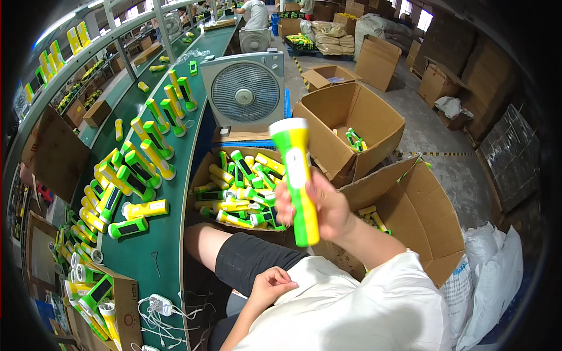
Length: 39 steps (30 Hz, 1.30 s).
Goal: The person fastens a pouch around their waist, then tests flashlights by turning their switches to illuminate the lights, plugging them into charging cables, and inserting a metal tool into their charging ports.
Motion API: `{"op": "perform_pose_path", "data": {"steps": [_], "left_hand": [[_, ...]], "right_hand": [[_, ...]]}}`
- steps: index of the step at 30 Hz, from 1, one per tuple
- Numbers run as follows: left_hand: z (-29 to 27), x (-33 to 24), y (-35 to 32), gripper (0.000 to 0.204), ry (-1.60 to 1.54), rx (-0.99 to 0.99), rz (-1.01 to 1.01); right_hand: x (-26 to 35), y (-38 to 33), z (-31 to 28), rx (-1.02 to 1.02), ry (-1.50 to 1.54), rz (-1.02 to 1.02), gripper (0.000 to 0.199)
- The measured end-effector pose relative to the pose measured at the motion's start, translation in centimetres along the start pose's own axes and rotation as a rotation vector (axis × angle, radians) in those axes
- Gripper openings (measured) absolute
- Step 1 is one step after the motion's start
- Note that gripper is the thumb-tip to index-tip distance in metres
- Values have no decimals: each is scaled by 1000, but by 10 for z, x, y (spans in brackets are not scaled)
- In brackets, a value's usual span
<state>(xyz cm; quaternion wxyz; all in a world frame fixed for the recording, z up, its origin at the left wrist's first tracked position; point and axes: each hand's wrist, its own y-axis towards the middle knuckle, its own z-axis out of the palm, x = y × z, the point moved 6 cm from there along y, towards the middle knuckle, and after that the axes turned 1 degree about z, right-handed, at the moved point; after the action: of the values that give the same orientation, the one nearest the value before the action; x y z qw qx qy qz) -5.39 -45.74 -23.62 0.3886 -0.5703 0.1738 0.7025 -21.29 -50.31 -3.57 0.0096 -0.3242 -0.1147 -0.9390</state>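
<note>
Dozens of green-and-yellow plastic flashlights (140,167) crowd the green conveyor belt (155,251) at left; left hand (270,286) rests loosely curled and empty on the lap; right hand (319,205) grips one green-and-yellow flashlight (297,175) upright, above an open cardboard box of flashlights (240,190)

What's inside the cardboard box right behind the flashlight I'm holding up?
The box holds a loose heap of green and yellow flashlights lying every way. The right hand and its raised flashlight cover the heap's right side, and the box's bottom is buried from view.
</note>
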Motion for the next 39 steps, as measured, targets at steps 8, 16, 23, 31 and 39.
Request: {"op": "perform_pose_path", "data": {"steps": [8,16,23,31,39], "left_hand": [[-15,5,16,22,54,-141,101],[-32,17,15,10,-225,-154,69],[-44,2,1,13,-96,-327,135],[-110,-69,-107,8,326,-857,373],[-121,-109,-211,9,408,-1119,450]], "right_hand": [[60,-209,-313,-1487,-603,-302,30],[1,-198,-530,-1278,-586,241,36],[2,-132,-497,-1037,-493,502,33],[81,-127,-464,-1480,-530,518,27],[-150,86,-87,-250,-1460,-307,52]]}}
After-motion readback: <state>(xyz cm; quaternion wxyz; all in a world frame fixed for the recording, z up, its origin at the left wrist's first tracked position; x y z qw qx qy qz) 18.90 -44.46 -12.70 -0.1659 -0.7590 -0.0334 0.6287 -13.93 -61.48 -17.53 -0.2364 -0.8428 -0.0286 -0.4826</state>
